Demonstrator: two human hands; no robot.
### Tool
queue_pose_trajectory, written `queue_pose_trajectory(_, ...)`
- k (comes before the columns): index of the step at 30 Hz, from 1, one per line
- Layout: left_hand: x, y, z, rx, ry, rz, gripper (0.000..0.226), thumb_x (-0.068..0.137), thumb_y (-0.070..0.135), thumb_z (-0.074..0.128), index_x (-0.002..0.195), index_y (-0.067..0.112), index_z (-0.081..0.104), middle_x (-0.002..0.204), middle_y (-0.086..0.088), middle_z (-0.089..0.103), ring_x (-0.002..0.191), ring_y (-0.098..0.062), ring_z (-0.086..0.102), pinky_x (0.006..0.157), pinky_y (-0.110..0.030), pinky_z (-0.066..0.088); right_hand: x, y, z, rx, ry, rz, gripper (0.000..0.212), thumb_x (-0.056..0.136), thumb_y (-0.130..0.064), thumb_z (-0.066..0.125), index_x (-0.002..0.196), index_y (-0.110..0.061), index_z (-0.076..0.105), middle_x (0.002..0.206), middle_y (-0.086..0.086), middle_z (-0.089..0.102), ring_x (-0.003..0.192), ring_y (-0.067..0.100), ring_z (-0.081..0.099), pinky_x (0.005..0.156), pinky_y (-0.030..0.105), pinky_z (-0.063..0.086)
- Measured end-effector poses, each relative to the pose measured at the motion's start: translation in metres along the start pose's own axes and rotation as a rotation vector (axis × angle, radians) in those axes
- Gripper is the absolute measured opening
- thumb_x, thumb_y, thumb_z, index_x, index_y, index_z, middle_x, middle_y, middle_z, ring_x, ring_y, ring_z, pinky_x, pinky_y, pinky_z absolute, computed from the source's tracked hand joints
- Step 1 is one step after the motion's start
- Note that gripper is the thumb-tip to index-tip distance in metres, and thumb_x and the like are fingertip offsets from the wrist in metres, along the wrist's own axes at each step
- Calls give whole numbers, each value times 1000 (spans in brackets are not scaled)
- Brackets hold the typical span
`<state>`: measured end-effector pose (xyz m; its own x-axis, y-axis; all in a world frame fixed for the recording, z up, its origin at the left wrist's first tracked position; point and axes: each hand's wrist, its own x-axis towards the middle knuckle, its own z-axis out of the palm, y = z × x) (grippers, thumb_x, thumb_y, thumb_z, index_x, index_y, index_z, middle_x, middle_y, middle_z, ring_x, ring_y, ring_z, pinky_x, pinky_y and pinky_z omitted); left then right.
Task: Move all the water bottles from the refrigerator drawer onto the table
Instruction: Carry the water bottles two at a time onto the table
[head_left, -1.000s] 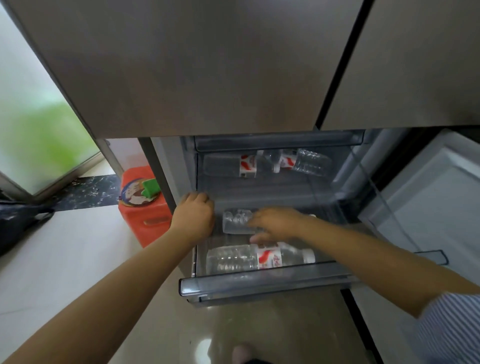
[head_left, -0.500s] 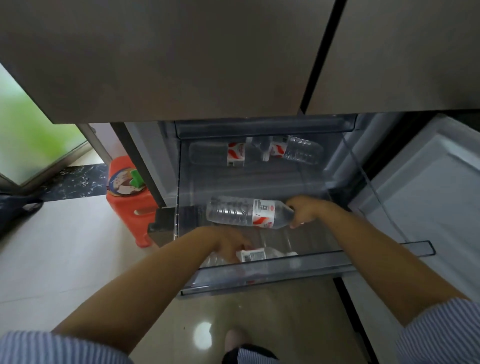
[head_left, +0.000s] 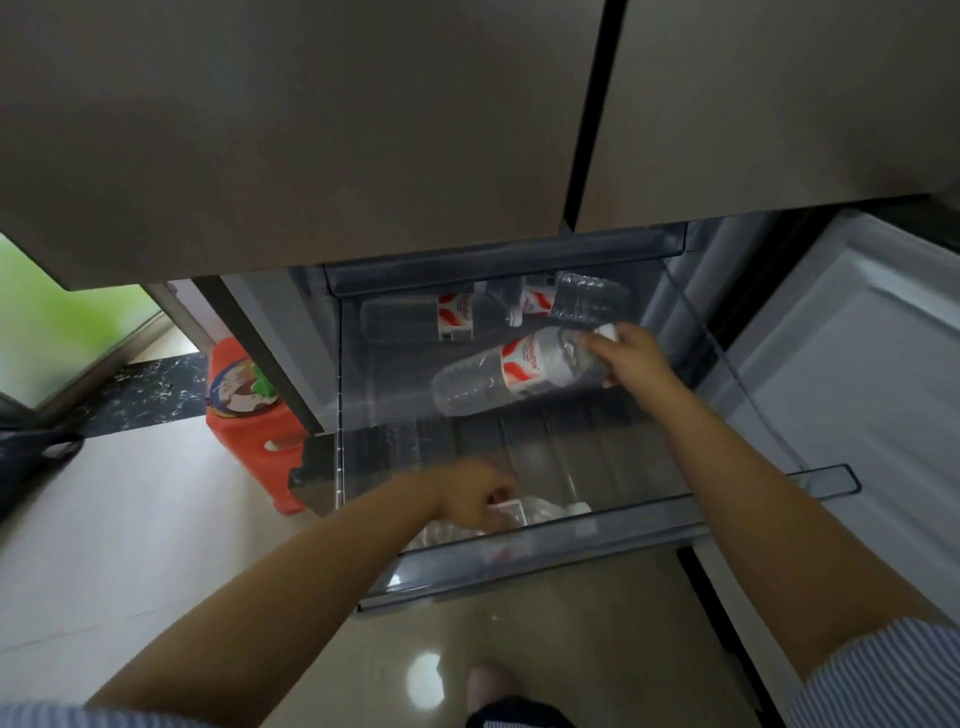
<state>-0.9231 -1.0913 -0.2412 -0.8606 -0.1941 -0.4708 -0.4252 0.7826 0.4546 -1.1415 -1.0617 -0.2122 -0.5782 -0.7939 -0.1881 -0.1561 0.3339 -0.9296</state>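
Four water bottles in view, all within the refrigerator drawer. Lifted bottle: held at its cap end by the right hand, long axis slanting down-left, clear of the drawer floor. Front bottle: lying crosswise against the front wall, left hand over it, fingers curled round its label as far as blur allows. Two rear bottles lie crosswise, nearer the right hand.

The right hand holds a bottle above the drawer; the left hand grips another bottle.
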Motion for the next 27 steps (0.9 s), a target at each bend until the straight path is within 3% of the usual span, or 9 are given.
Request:
queue_pose_trajectory(3, 17, 5, 9, 66, -186, 10, 61, 85, 26, 64, 139, 18, 35, 141, -10, 45, 126, -26, 46, 105, -36, 39, 1, 5, -9, 10, 143, 23, 25, 84, -18, 60, 63, -23, 48, 64, -4, 51, 58, 9, 48, 28, 7, 33)
queue_pose_trajectory(6, 23, 2, 13, 85, -217, -36, 75, 84, 26, 66, 145, 20, 22, 148, -11, 36, 132, -26, 40, 107, -34, 33, 3, 8, -12, 34, 204, 35, 26, 83, -15, 57, 60, -21, 48, 62, 0, 50, 55, 12, 46, 28, 7, 32)
queue_pose_trajectory(11, 10, -21, -6, -162, 135, -192, 74, 85, 23, 62, 144, 17, 19, 128, -15, 54, 111, -27, 56, 90, -31, 44, 1, 6, -8, 13, 245, 9, 27, 79, -12, 58, 57, -23, 47, 61, -2, 48, 56, 11, 45, 46, 20, 36)
queue_pose_trajectory(14, -5, -46, -16, -55, 350, -367, 39, 91, 20, 51, 130, 18, 45, 122, -11, 59, 105, -25, 58, 92, -37, 49, -1, 3, -4, 58, 274, -8, 28, 78, -8, 56, 56, -22, 46, 60, -1, 46, 56, 13, 44, 51, 24, 34)
queue_pose_trajectory(16, -7, -39, -15, -33, 384, -305, 28, 93, 23, 47, 118, 13, 56, 118, -12, 61, 103, -25, 58, 89, -35, 50, 0, 4, -3, 86, 293, 9, 25, 80, -9, 54, 60, -21, 46, 65, 1, 48, 66, 20, 49, 54, 25, 35)
queue_pose_trajectory(19, 9, -8, -13, -33, 270, -100, 40, 89, 36, 55, 118, 8, 55, 116, -13, 61, 105, -28, 58, 90, -35, 48, 1, 7, -3, 104, 309, 31, 11, 85, -17, 57, 77, -13, 52, 80, 9, 57, 81, 24, 54, 60, 27, 43)
queue_pose_trajectory(21, 28, 5, -13, 66, 99, -100, 53, 84, 43, 59, 124, 9, 51, 117, -12, 61, 105, -28, 58, 90, -36, 47, 2, 8, -3, 96, 311, 50, 16, 85, -25, 61, 87, -12, 52, 90, 11, 58, 85, 23, 56, 65, 28, 45)
queue_pose_trajectory(24, 50, 17, -5, 43, -79, -171, 69, 78, 44, 66, 135, 14, 41, 125, -9, 59, 108, -27, 60, 89, -37, 50, 2, 8, -4, 94, 301, 60, 14, 85, -24, 60, 78, -16, 51, 90, 9, 57, 83, 21, 55, 53, 21, 39)
queue_pose_trajectory(27, 56, 20, -2, -165, -67, -160, 76, 77, 25, 69, 141, 13, 29, 139, -10, 45, 120, -27, 50, 95, -35, 46, 1, 9, -7, 113, 298, 69, 23, 85, -15, 57, 66, -23, 47, 76, 4, 55, 69, 16, 53, 48, 19, 38)
